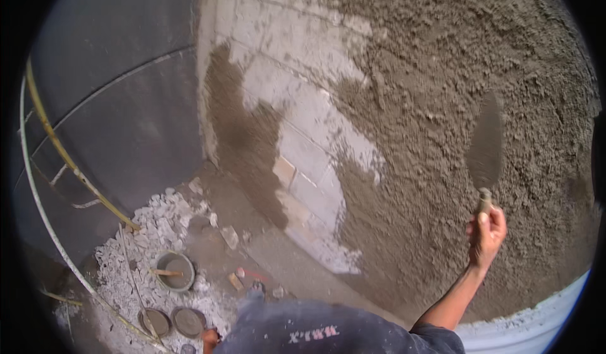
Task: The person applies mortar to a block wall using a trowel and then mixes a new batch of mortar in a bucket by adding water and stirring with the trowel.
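My right hand (487,237) is closed round the handle of a pointed trowel (486,142), held upright against or just in front of the wall. Its blade is grey with mortar. Rough wet mortar (435,51) covers the wall's right side, behind the blade. Pale bare blocks (309,108) show to the left, with a smaller mortar patch (240,123) beyond them. At the lower edge my left hand (210,339) is partly visible, its fingers curled; what they hold, if anything, is hidden. A round mortar container (203,319) stands beside it.
A grey bucket (191,278) with a wooden-looking handle in it stands among broken white rubble (154,228). Another round container (167,319) is nearby. A yellowish pole (60,145) and a pale pole (44,209) lean at the left, before a dark grey wall (139,120).
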`<state>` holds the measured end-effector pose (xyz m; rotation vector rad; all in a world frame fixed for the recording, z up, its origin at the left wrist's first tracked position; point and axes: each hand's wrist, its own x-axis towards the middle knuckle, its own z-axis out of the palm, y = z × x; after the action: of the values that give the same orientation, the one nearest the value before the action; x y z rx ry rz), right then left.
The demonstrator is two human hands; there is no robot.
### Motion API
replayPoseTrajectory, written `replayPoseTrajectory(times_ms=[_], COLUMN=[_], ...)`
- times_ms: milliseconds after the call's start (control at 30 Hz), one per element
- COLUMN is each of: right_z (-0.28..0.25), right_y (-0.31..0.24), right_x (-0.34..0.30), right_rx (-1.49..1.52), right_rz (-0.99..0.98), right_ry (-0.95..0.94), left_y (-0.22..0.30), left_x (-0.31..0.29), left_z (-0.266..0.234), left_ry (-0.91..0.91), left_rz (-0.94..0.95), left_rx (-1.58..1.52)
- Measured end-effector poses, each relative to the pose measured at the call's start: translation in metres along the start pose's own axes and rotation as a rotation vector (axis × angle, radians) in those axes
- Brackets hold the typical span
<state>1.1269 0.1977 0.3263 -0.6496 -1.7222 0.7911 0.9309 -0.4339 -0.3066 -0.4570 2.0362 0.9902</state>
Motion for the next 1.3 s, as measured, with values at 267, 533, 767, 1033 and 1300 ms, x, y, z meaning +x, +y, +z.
replayPoseTrajectory(times_ms=[267,533,767,1033,1300], right_z=[0.030,0.196,0.250,0.190,0.251], right_y=[0.017,-0.015,0.004,-0.011,0.023], right_x=[-0.069,-0.041,0.025,0.016,-0.053], right_rx=[-0.196,-0.630,-1.002,-0.963,-0.600], right_rz=[0.169,0.125,-0.027,0.060,0.069], right_ry=[-0.011,-0.337,-0.185,0.097,-0.244], left_y=[0.126,0.329,0.247,0.077,0.019], left_x=[0.129,0.174,0.180,0.109,0.107], left_z=[-0.061,-0.046,-0.018,-0.029,-0.067], left_ry=[0.034,-0.063,-0.190,-0.096,0.005], left_rz=[0.499,0.252,0.256,-0.114,0.037], left_rx=[0.365,-0.534,-0.400,-0.045,-0.020])
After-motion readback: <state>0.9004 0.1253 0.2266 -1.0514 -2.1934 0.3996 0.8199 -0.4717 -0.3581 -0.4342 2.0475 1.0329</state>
